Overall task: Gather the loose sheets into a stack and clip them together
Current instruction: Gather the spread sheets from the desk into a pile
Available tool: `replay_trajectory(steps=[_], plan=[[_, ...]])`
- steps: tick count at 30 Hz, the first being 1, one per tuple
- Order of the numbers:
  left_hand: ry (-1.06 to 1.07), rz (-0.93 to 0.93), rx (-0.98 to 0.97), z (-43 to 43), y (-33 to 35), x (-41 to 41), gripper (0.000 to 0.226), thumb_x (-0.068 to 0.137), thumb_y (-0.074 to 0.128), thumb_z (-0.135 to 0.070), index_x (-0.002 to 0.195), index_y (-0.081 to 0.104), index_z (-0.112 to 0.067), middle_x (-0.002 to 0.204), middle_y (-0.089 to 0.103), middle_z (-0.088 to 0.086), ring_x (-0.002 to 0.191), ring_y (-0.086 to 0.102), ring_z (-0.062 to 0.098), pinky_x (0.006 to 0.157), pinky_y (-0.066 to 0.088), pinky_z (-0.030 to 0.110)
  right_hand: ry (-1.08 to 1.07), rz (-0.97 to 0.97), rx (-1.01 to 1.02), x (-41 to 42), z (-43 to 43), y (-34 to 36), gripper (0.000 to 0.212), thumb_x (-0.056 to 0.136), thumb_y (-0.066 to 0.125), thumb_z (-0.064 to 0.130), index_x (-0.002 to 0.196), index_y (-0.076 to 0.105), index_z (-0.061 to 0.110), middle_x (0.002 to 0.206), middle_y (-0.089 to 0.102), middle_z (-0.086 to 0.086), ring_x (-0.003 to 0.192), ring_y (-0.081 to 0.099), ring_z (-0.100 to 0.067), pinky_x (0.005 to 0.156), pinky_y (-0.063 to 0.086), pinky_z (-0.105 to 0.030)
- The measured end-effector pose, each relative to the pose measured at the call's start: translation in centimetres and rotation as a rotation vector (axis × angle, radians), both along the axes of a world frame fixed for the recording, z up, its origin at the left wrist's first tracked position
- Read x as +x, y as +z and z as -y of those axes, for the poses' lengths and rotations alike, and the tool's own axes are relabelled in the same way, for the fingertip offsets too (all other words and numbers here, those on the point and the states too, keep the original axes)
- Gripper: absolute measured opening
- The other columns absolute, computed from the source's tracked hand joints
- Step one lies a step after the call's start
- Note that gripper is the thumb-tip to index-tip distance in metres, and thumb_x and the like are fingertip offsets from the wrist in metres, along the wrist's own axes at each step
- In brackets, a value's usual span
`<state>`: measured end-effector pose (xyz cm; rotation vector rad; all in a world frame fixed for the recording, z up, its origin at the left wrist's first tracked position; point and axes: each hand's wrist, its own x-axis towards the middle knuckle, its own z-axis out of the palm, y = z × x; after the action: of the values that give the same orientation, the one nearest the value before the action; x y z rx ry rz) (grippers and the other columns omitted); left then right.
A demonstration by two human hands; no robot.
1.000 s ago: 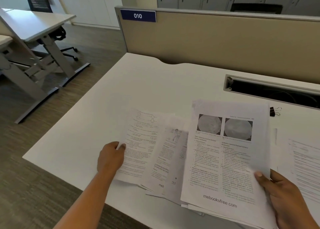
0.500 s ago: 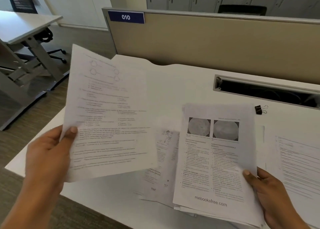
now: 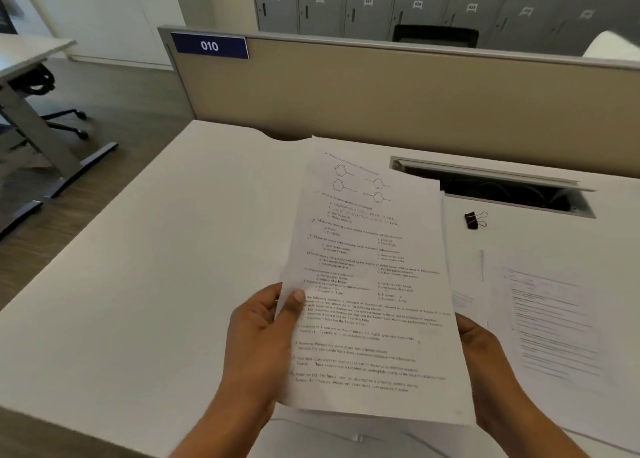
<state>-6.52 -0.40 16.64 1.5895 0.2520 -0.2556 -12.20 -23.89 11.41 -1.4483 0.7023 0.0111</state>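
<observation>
The stack of sheets (image 3: 372,284) is held up off the desk (image 3: 156,267) in front of the person, near its front edge, long axis running away from the body and tipped a little to the right. The left hand (image 3: 266,340) pinches the stack's left edge, thumb on the printed face; the right hand (image 3: 485,364) grips the right edge lower down, its fingers hidden behind the paper. One more loose sheet (image 3: 554,319) lies flat on the desk just to the right of the stack, close to the right hand. The binder clip (image 3: 474,219) sits farther back and to the right, just in front of the open cable slot (image 3: 502,189), beyond the stack's far right corner. Both lie on the right hand's side, so that hand looks the likelier one to reach for them.
</observation>
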Motion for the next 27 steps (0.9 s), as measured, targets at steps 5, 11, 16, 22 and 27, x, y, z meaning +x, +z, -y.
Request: replay_trajectory(steps=[5, 11, 16, 22, 27], plan=[[-0.021, 0.006, 0.096, 1.4, -0.6, 0.4, 0.012, 0.096, 0.064, -0.023, 0.095, 0.075, -0.025, 0.091, 0.082, -0.007, 0.077, 0.078, 0.014, 0.066, 0.060, 0.030, -0.032, -0.002, 0.032, -0.5, 0.6, 0.4, 0.016, 0.091, 0.065, 0.016, 0.102, 0.076, 0.018, 0.093, 0.080, -0.007, 0.081, 0.077, -0.028, 0.065, 0.061, -0.036], [-0.193, -0.200, 0.068, 1.3, -1.3, 2.2, 0.034, 0.091, 0.070, -0.033, 0.123, 0.061, -0.033, 0.122, 0.072, -0.010, 0.106, 0.073, 0.021, 0.090, 0.060, 0.050, -0.004, 0.018, 0.026, -1.1, 1.0, 1.1, 0.018, 0.091, 0.063, 0.010, 0.101, 0.076, 0.018, 0.093, 0.079, -0.007, 0.081, 0.077, -0.029, 0.068, 0.061, -0.040], [-0.366, -0.377, -0.222, 1.9, -2.4, 2.6, 0.030, 0.096, 0.063, -0.011, 0.124, 0.067, -0.020, 0.115, 0.078, 0.009, 0.102, 0.075, 0.036, 0.091, 0.057, 0.059, -0.038, 0.055, 0.051, -1.5, 1.6, 1.2, 0.030, 0.099, 0.050, 0.035, 0.089, 0.078, 0.031, 0.091, 0.080, 0.005, 0.086, 0.075, -0.025, 0.078, 0.056, -0.041], [-0.326, -0.164, -0.147, 3.8, -2.9, 2.7, 0.028, 0.093, 0.065, -0.003, 0.115, 0.071, -0.019, 0.107, 0.080, 0.002, 0.096, 0.077, 0.025, 0.083, 0.063, 0.047, 0.041, 0.164, 0.050, -0.4, 2.9, 1.6, 0.021, 0.088, 0.062, 0.007, 0.106, 0.073, 0.011, 0.103, 0.078, -0.008, 0.095, 0.074, -0.028, 0.072, 0.061, -0.033], [-0.276, 0.184, 0.009, 5.3, -2.8, 3.6, 0.037, 0.086, 0.072, 0.003, 0.096, 0.072, -0.032, 0.091, 0.078, -0.005, 0.087, 0.072, 0.002, 0.071, 0.062, 0.022, 0.021, 0.336, -0.056, 1.0, 3.7, 2.6, 0.026, 0.074, 0.071, 0.014, 0.098, 0.075, 0.018, 0.099, 0.079, -0.001, 0.092, 0.074, -0.019, 0.070, 0.059, -0.025]])
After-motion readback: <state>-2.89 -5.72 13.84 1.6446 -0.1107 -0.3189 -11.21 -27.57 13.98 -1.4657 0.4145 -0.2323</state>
